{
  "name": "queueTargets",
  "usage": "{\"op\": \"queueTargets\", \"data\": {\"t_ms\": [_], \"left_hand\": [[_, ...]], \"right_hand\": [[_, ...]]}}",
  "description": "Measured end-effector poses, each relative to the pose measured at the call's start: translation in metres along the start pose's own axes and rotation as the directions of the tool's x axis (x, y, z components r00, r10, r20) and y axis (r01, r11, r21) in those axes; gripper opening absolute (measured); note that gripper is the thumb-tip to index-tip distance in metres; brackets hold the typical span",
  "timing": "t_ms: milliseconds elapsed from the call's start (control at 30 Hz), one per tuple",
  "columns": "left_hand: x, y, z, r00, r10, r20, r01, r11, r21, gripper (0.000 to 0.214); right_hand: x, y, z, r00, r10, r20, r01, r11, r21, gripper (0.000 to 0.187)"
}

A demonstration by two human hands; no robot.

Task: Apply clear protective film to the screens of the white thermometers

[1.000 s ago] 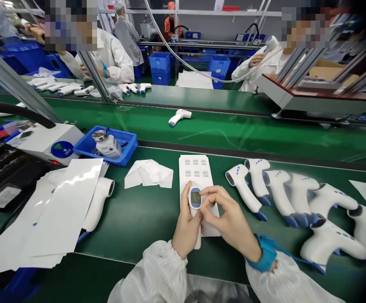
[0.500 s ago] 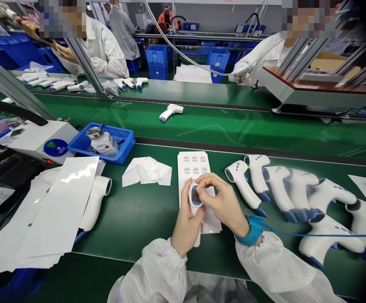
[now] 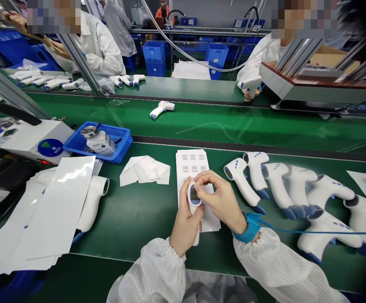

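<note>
A white infrared thermometer [image 3: 194, 203] is wrapped in my left hand [image 3: 184, 223], its small dark screen facing up and its handle pointing toward me. My right hand [image 3: 219, 200] reaches in from the right, thumb and forefinger pinched together at the upper edge of the screen. Whatever the pinch may hold is too small to make out. Beneath both hands lies a sheet of printed labels [image 3: 191, 158] on the green bench. A blue wrist strap [image 3: 249, 227] with a thin cord circles my right wrist.
Several thermometers [image 3: 276, 185] lie on the right of the bench. To the left are a crumpled white cloth [image 3: 145, 170], a blue tray [image 3: 120, 156] with a bottle [image 3: 101, 143], and white sheets [image 3: 59, 202]. Past a green conveyor [image 3: 208, 120] carrying one thermometer [image 3: 162, 109], co-workers sit.
The thermometer on the conveyor has moved slightly left. Across the belt, the right co-worker's hand now shows a thermometer near the edge. My hands keep almost the same pose while the view shifts a little.
</note>
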State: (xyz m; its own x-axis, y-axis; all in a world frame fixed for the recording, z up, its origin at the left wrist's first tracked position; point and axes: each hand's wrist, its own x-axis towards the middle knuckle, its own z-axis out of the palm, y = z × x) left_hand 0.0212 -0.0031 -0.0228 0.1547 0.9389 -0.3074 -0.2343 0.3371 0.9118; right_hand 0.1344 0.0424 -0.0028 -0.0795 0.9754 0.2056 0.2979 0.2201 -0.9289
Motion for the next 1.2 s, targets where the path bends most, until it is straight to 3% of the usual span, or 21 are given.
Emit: {"op": "queueTargets", "data": {"t_ms": [333, 667, 1200], "left_hand": [[-0.0001, 0.0022, 0.0009, 1.0, -0.012, -0.001, 0.011, 1.0, -0.019, 0.066], [-0.0044, 0.006, -0.0039, 0.998, -0.059, 0.016, 0.061, 0.985, -0.16, 0.069], [-0.0026, 0.0073, 0.0013, 0.991, -0.125, -0.054, 0.118, 0.987, -0.111, 0.057]], "right_hand": [[-0.0007, -0.0013, 0.0012, 1.0, 0.003, -0.019, -0.003, 1.0, 0.006, 0.01], [0.0003, -0.0013, -0.0009, 1.0, 0.007, -0.01, -0.007, 1.0, 0.016, 0.011], [-0.0006, -0.0001, 0.0004, 0.998, -0.044, -0.038, 0.043, 0.999, -0.012, 0.011]]}}
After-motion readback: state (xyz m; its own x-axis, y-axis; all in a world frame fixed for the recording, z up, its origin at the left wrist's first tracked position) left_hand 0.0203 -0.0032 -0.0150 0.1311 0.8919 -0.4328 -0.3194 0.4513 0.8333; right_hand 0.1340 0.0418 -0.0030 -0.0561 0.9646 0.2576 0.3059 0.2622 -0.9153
